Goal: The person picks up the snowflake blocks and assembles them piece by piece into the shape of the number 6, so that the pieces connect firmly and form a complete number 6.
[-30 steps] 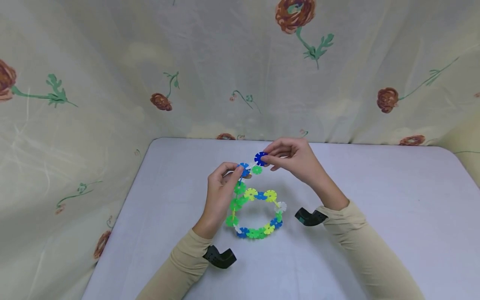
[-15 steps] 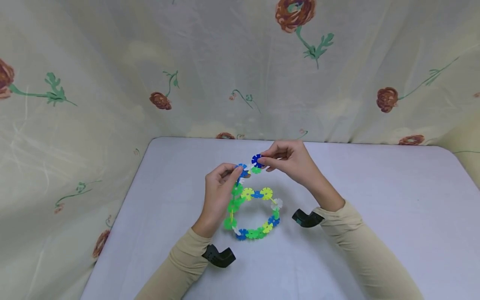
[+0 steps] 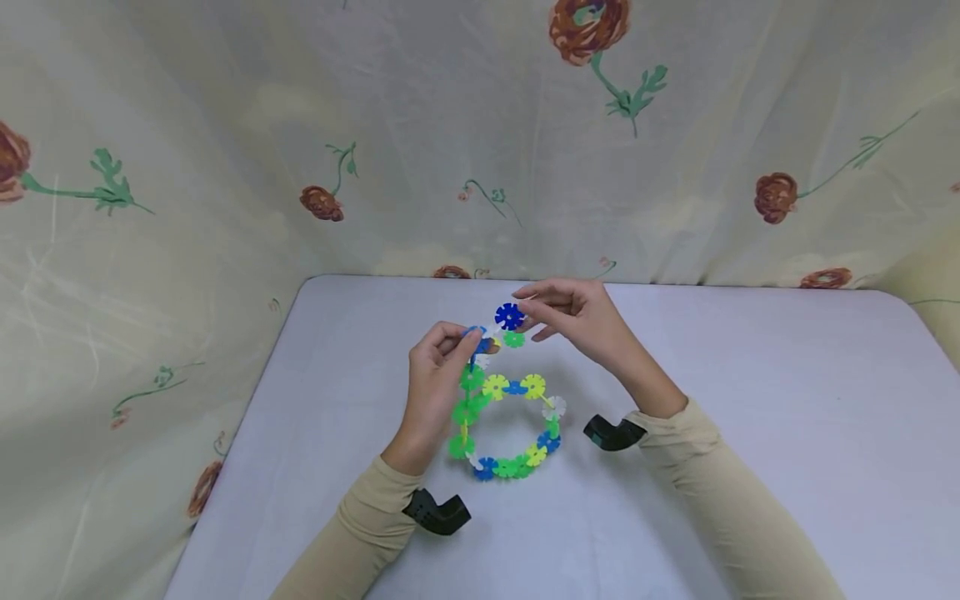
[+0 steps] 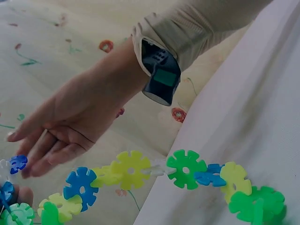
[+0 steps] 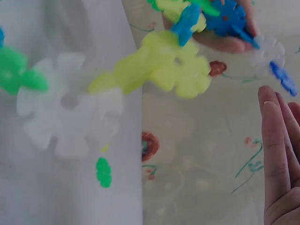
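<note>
A chain of notched plastic snowflake discs (image 3: 522, 467) in green, yellow, blue and white forms a ring in the head view, with a short tail rising from its left side. My left hand (image 3: 435, 383) pinches a blue disc (image 5: 226, 18) in that tail. Beyond it, a white disc (image 5: 267, 54) bears a dark blue disc (image 3: 509, 317) at the tail's end. Close beside this dark blue disc is my right hand (image 3: 573, 317), its fingers (image 5: 275, 154) extended and apart from the disc in the right wrist view.
A green disc (image 5: 103, 172) lies on the white table (image 3: 750, 400), separate from the chain. Behind the table hangs a flower-patterned cloth (image 3: 420, 150). Each wrist carries a black camera mount (image 3: 615, 433).
My right hand has moved slightly left with the dark blue disc, then its fingers have come off it. The disc now stays on the chain's end. The left hand has barely shifted.
</note>
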Tool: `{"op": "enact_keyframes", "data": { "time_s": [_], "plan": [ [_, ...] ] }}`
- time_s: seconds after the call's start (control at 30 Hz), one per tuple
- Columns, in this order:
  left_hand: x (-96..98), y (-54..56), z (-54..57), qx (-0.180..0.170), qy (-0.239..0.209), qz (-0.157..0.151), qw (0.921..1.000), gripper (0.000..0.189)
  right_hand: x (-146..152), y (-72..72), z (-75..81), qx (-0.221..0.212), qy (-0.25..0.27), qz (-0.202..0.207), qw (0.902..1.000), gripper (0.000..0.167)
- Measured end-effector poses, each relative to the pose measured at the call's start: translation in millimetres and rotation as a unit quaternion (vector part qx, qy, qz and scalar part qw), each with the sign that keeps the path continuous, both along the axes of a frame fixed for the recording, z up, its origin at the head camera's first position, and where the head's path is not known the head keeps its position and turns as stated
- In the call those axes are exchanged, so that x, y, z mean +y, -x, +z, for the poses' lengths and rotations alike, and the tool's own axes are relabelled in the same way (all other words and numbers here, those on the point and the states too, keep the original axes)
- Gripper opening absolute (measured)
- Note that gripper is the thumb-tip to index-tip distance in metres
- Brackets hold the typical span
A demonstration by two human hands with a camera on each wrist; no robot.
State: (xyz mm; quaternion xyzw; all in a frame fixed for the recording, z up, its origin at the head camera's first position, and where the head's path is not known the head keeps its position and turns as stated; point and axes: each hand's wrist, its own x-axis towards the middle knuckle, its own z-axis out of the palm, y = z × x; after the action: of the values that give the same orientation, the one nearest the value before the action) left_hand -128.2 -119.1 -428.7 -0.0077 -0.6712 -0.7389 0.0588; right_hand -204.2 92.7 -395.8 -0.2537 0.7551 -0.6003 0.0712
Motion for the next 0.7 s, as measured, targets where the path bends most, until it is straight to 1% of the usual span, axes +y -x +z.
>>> {"op": "enact_keyframes", "data": {
  "time_s": [0.07, 0.13, 0.17, 0.23, 0.3, 0.37, 0.43, 0.5, 0.57, 0.63, 0.7],
  "plan": [
    [-0.2, 0.5, -0.3, -0.003, 0.001, 0.005, 1.0, 0.019, 2.0, 6.7, -7.2, -0.012, -0.011, 0.001, 0.9999, 0.029],
    [-0.4, 0.6, -0.3, -0.002, -0.001, 0.006, 1.0, 0.02, 3.8, 14.9, -18.2, -0.027, -0.037, 0.001, 0.999, 0.031],
    [-0.6, 0.9, -0.9, -0.001, -0.004, 0.006, 1.0, 0.02, 4.4, 19.2, -24.7, -0.034, -0.056, 0.001, 0.9978, 0.03],
    [-0.9, 0.7, -1.1, 0.002, -0.008, 0.003, 1.0, 0.02, 4.6, 27.7, -39.2, -0.041, -0.113, 0.003, 0.9928, 0.027],
    [-1.4, 0.6, -1.5, 0.001, -0.012, 0.002, 0.9999, 0.019, 2.9, 35.3, -54.1, -0.038, -0.178, 0.008, 0.9832, 0.023],
    [-1.8, 0.5, -1.9, -0.003, -0.016, 0.002, 0.9999, 0.018, -0.7, 40.8, -66.0, -0.022, -0.241, 0.013, 0.9703, 0.023],
    [-2.1, 0.5, -2.2, -0.007, -0.018, 0.002, 0.9998, 0.017, -5.9, 44.4, -74.5, 0.001, -0.288, 0.017, 0.9574, 0.023],
    [-2.0, 0.5, -2.1, -0.012, -0.018, 0.003, 0.9998, 0.017, -12.0, 47.0, -79.7, 0.026, -0.323, 0.017, 0.9459, 0.022],
    [-1.9, 0.5, -1.8, -0.014, -0.018, 0.004, 0.9997, 0.017, -18.0, 48.6, -81.7, 0.044, -0.353, 0.012, 0.9345, 0.023],
    [-1.6, 0.3, -1.6, -0.013, -0.018, 0.004, 0.9997, 0.017, -22.6, 50.2, -82.2, 0.051, -0.372, 0.008, 0.9266, 0.025],
    [-1.2, 0.7, -1.6, -0.013, -0.022, 0.003, 0.9997, 0.018, -25.3, 51.5, -81.7, 0.048, -0.384, 0.005, 0.9221, 0.026]
  ]
}}
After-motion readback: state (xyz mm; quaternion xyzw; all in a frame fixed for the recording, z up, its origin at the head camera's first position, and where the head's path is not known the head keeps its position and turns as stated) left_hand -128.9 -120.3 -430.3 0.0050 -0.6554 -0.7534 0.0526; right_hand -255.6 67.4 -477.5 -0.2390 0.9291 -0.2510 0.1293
